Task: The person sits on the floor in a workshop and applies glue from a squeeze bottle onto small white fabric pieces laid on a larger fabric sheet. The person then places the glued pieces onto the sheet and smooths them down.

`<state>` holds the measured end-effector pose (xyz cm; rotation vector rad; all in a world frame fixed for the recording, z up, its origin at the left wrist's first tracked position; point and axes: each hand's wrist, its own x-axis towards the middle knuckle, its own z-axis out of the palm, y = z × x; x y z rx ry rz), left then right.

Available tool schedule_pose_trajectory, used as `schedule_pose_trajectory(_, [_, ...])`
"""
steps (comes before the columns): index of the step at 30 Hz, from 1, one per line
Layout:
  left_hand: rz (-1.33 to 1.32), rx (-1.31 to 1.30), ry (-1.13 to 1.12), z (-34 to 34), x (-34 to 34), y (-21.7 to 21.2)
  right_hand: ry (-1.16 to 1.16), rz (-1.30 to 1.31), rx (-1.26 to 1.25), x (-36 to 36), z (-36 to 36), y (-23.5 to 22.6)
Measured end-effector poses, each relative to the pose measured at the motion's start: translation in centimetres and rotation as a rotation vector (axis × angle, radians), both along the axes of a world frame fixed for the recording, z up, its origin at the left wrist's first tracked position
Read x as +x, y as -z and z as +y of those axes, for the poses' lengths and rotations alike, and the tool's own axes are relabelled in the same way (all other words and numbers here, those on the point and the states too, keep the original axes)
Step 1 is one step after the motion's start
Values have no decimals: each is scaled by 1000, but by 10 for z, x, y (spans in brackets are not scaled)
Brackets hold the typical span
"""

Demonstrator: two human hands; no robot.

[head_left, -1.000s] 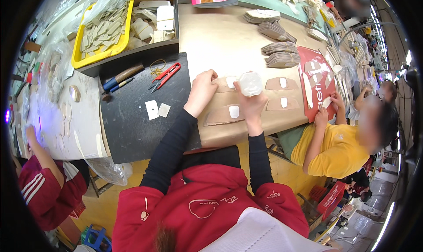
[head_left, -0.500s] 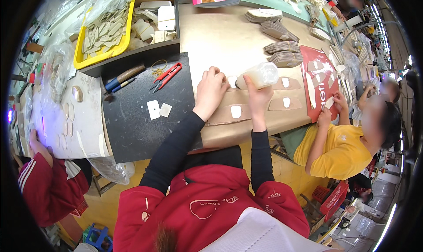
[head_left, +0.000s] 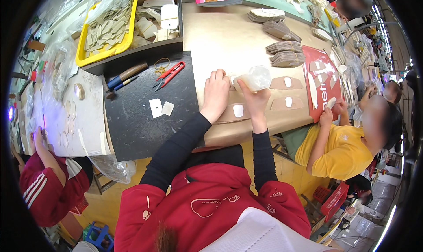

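Observation:
My right hand (head_left: pixel 254 98) grips a translucent white plastic bottle (head_left: pixel 258 77). The bottle is tilted, its narrow end toward my left hand (head_left: pixel 215 93). My left fingers are bent and close together at the left end of a mostly hidden brown flat piece, their tips out of sight. Nearer me, between my wrists, lies another brown piece with a white patch (head_left: pixel 238 110). Two more brown pieces with white patches lie to the right, a farther one (head_left: pixel 296 83) and a nearer one (head_left: pixel 279 104).
Left of my arm, a black mat (head_left: pixel 145 128) holds red snips (head_left: pixel 170 74), a blue-handled tool (head_left: pixel 128 75) and two small white pieces. Behind it stands a yellow tray (head_left: pixel 80 53) of scraps. Bundled pieces (head_left: pixel 286 53) lie far right; a co-worker in yellow (head_left: pixel 339 144) sits there.
My right hand has shifted slightly left with the bottle, bringing it closer to my left hand. The left hand stays at nearly the same spot. A co-worker's arm at far left has moved.

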<state>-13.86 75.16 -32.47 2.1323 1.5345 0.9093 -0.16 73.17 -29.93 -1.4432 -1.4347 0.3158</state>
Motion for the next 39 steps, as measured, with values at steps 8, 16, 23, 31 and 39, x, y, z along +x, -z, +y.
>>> schedule_pose_trajectory(8, [-341,-116,-77,19,-30,-10,26,52,-30,0,17,-1])
schedule_pose_trajectory(16, [-194,-136,-126,28,-39,-16,-30,-89,13,3,5,1])
schedule_pose_trajectory(23, [-647,-292,-223,48,-64,-31,4,729,194,30,-18,-32])
schedule_pose_trajectory(31, [-671,53,-198,11,-99,-57,114,1083,297,85,-99,-49])
schedule_pose_trajectory(39, [49,-280,-1085,-104,-258,-11,154,889,152,122,-159,-29])
